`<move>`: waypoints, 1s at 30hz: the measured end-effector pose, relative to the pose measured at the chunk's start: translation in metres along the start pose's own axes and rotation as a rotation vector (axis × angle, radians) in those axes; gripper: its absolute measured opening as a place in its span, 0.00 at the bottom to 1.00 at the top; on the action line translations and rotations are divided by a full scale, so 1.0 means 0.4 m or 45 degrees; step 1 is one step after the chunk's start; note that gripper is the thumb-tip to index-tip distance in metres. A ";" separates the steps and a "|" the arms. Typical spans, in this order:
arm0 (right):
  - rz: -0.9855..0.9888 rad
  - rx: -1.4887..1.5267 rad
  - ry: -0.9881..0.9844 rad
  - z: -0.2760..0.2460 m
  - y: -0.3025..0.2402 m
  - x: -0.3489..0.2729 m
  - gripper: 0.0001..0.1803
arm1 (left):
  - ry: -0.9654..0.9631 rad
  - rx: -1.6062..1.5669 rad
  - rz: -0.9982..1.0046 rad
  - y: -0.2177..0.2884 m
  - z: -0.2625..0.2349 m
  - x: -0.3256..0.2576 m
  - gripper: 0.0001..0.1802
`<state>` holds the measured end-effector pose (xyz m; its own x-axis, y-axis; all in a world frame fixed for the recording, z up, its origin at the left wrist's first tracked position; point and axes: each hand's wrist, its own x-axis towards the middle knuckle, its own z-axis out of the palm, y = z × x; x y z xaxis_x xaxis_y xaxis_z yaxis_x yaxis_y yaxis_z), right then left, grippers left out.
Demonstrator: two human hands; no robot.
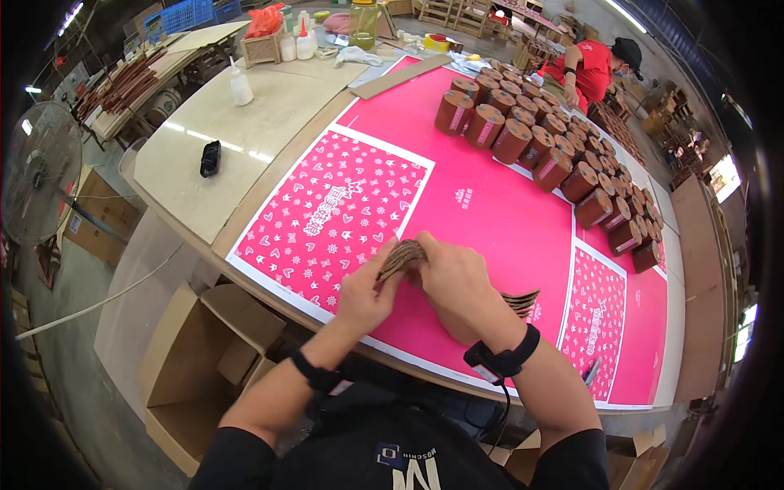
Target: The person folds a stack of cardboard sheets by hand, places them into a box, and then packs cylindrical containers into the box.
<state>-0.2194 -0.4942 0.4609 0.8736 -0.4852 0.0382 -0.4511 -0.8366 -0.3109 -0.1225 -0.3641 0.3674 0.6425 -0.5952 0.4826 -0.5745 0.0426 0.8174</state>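
Both hands are over the pink printed sheets [490, 237] covering the table. A stack of thin brown sheets [402, 258], perhaps card or veneer, bends in a curve between them. My left hand [369, 287] has its fingers and thumb closed on the stack's left end. From above, my right hand [452, 273] grips the same stack, its fingers partly hidden behind it. Past the right wrist, fanned dark layer edges [520, 304] stick out; whether they belong to the same stack is hard to tell. Black straps circle both wrists.
Several rows of brown cylinders [512, 140] stand at the far right. A person in red [581, 73] bends beyond them. A cardboard strip [400, 77], a white squeeze bottle [240, 86] and a small black object [211, 158] lie farther off. An open carton [184, 367] stands below the left edge.
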 end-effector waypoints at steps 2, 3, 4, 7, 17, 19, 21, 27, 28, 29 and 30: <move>-0.097 0.038 0.041 -0.001 0.006 -0.004 0.12 | -0.214 -0.502 -0.118 -0.019 -0.038 0.018 0.28; -0.090 0.037 0.041 -0.003 0.011 -0.004 0.12 | -0.220 -0.506 -0.119 -0.022 -0.049 0.031 0.28; -0.087 0.050 0.027 -0.009 0.016 0.002 0.13 | -0.354 -0.285 -0.168 -0.023 -0.062 0.049 0.28; -0.068 0.069 0.013 -0.014 0.025 0.004 0.15 | -0.373 0.007 -0.100 -0.020 -0.047 0.047 0.26; 0.163 0.294 -0.281 -0.134 0.065 -0.078 0.30 | -0.274 0.071 0.147 0.120 -0.101 0.078 0.26; 0.173 0.773 -0.238 -0.150 0.090 -0.118 0.30 | -0.441 -0.177 0.116 0.140 -0.141 0.138 0.29; 0.169 1.249 -0.191 -0.153 0.093 -0.147 0.29 | -0.586 -1.083 -0.377 0.127 -0.158 0.179 0.36; 0.523 2.166 -0.127 -0.030 0.076 -0.206 0.28 | -0.745 -1.378 -0.941 0.229 -0.064 0.118 0.36; 0.576 2.264 -0.067 -0.010 0.067 -0.225 0.28 | -0.715 -1.087 -0.672 0.226 -0.038 0.111 0.35; 0.629 2.362 -0.009 0.005 0.059 -0.242 0.28 | -0.671 -0.796 -0.405 0.223 -0.022 0.104 0.33; 0.642 2.427 -0.007 0.015 0.056 -0.254 0.34 | -0.681 -0.567 -0.224 0.217 -0.022 0.109 0.30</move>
<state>-0.3172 -0.4623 0.4444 0.7531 -0.5467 -0.3659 0.1295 0.6686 -0.7323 -0.1401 -0.3794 0.4621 0.3046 -0.9302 0.2047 -0.1506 0.1651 0.9747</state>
